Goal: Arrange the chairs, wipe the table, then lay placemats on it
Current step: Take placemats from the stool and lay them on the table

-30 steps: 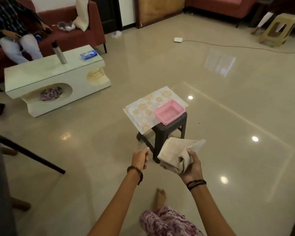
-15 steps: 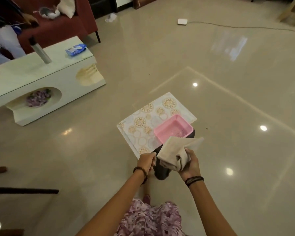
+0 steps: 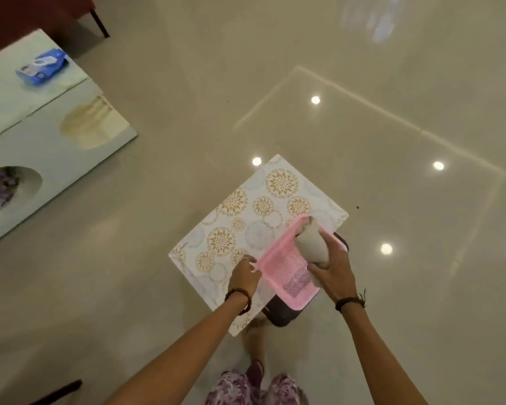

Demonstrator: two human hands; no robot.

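Note:
A stack of white placemats (image 3: 246, 220) with gold flower rings lies on a small dark stool (image 3: 284, 315) straight below me. A pink mesh basket (image 3: 289, 273) sits on the mats' right side. My right hand (image 3: 332, 273) grips a rolled beige cloth (image 3: 311, 244) and holds it down inside the basket. My left hand (image 3: 246, 273) is curled at the basket's left rim, above the mats; whether it grasps the rim or a mat I cannot tell.
A white coffee table (image 3: 18, 141) stands at the left with a blue packet (image 3: 43, 65) on top. A red sofa's leg (image 3: 100, 23) shows at top left, a dark chair leg (image 3: 59, 390) at bottom left. Glossy tiled floor surrounds the stool.
I have stepped up to the stool and look straight down on it. My right hand has lowered the cloth into the pink basket, and my left hand has reached the basket's rim.

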